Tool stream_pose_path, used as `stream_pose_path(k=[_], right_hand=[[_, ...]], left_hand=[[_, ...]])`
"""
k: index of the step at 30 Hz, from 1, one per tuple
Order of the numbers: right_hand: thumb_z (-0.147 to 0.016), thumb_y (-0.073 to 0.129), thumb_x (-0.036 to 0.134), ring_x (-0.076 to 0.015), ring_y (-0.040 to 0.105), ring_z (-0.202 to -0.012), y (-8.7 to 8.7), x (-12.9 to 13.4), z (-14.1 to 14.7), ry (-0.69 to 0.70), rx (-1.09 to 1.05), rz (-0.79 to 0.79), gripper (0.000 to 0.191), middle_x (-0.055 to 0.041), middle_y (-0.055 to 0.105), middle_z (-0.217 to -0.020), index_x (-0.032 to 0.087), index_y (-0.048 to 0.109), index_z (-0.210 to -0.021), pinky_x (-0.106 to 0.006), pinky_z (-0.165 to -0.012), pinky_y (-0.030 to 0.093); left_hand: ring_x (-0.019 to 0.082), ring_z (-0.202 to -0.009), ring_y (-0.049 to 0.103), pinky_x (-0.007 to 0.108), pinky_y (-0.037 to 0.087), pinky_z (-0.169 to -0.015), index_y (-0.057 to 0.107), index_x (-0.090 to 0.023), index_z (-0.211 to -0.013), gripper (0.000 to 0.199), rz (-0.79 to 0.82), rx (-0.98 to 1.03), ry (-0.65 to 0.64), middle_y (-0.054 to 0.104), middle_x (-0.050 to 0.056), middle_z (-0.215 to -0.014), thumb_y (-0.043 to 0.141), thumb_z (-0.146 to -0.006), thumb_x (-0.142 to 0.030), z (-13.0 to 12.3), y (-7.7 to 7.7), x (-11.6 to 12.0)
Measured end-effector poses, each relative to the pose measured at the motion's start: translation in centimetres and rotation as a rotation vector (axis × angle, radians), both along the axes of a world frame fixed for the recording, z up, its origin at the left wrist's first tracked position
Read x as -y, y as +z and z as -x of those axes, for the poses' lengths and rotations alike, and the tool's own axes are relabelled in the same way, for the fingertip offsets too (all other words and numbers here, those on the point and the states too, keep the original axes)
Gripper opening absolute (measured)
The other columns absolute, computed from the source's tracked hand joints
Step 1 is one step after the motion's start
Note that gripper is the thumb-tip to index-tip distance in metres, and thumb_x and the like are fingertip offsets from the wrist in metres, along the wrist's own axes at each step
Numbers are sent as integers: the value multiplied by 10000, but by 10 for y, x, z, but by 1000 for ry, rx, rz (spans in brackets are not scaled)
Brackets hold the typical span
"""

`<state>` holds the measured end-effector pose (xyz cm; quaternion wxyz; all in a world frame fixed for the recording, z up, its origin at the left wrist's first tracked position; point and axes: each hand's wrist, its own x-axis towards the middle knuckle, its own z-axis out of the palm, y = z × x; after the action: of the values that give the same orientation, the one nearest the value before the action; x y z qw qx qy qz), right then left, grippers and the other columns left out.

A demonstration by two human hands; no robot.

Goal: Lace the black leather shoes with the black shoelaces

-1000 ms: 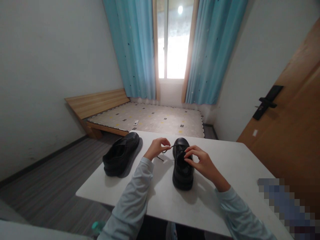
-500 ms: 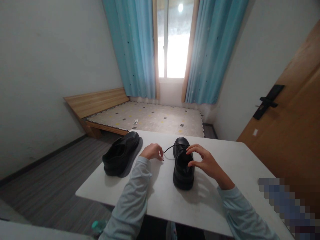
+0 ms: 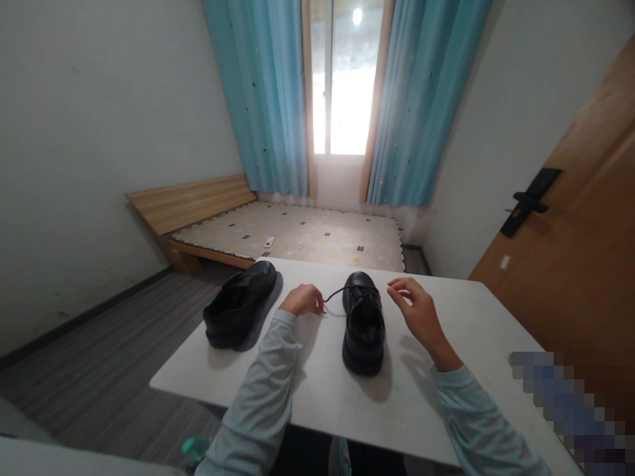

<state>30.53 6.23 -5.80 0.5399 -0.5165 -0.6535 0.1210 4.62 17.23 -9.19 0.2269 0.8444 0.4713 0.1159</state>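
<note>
My left hand [image 3: 303,301] pinches a black shoelace [image 3: 334,292] beside a black shoe [image 3: 364,330]. The lace runs from the shoe's eyelets across to those fingertips, and a short end pokes out below them. This shoe stands upright on the white table [image 3: 317,396], its heel toward me. Just right of its laced front, my right hand [image 3: 417,311] hovers apart from the shoe, thumb and fingers slightly spread, with nothing visible between them. A second black shoe [image 3: 238,307] rests on the table to the left of my left hand.
Behind the table is a bed [image 3: 307,231] with a small white remote [image 3: 268,242] on it. A wooden door [image 3: 570,218] stands at the right. Near the floor at lower left is a green-capped bottle [image 3: 193,449].
My right hand has moved up and right, away from over the shoe's opening. My left hand stays nearly still with the lace.
</note>
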Motion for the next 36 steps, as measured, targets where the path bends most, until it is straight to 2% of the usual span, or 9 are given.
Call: stream_pose_path(k=[5,8,13,22,28,31,36], right_hand=[[-844,518,430,-199,580,-879,-2,-1,-1,-47,-46,29,246,-72,615,-926,197,573,-786,-350,-749,498],[-842,511,447,-202,588,-862,-3,-2,-1,-83,-85,45,259,-75,627,-910,197,575,-857,-355,-744,491],[-836,509,470,-208,594,-862,-4,-3,-2,-104,-115,48,286,-82,637,-918,194,577,-868,-357,-732,491],[-850,518,408,-189,594,-814,-5,-2,6,-70,-30,-2,229,-63,628,-907,200,610,-872,-338,-730,491],[-869,523,320,-210,575,-856,-6,-1,17,-42,159,-133,155,-64,611,-903,225,641,-903,-368,-780,476],[-878,520,282,-224,558,-877,-7,-1,22,-72,326,-212,149,-71,612,-884,228,653,-917,-377,-798,454],[-891,514,255,-220,542,-824,-8,1,26,-187,664,-317,171,-76,641,-860,202,660,-961,-352,-714,406]], left_hand=[[154,-763,606,219,412,-659,728,-243,-769,129,-67,-20,16,692,6,-845,711,-643,-265,-4,8,1],[152,-771,610,223,429,-690,717,-226,-767,112,-61,43,6,698,4,-830,698,-665,-267,-5,11,3],[149,-790,623,230,451,-739,692,-189,-755,80,-85,193,-24,700,9,-795,655,-721,-252,-5,16,4],[147,-798,617,265,460,-773,647,-181,-829,92,-389,409,-46,674,24,-843,604,-813,-261,-20,26,13],[156,-807,605,293,435,-808,647,-195,-841,93,-496,406,-111,670,24,-836,608,-823,-278,-39,25,22],[170,-853,610,327,406,-867,651,-214,-861,92,-531,363,-132,683,23,-869,609,-824,-287,-49,22,28],[160,-833,632,327,416,-862,623,-216,-946,156,-603,371,-148,697,13,-867,612,-822,-309,-58,18,33]])
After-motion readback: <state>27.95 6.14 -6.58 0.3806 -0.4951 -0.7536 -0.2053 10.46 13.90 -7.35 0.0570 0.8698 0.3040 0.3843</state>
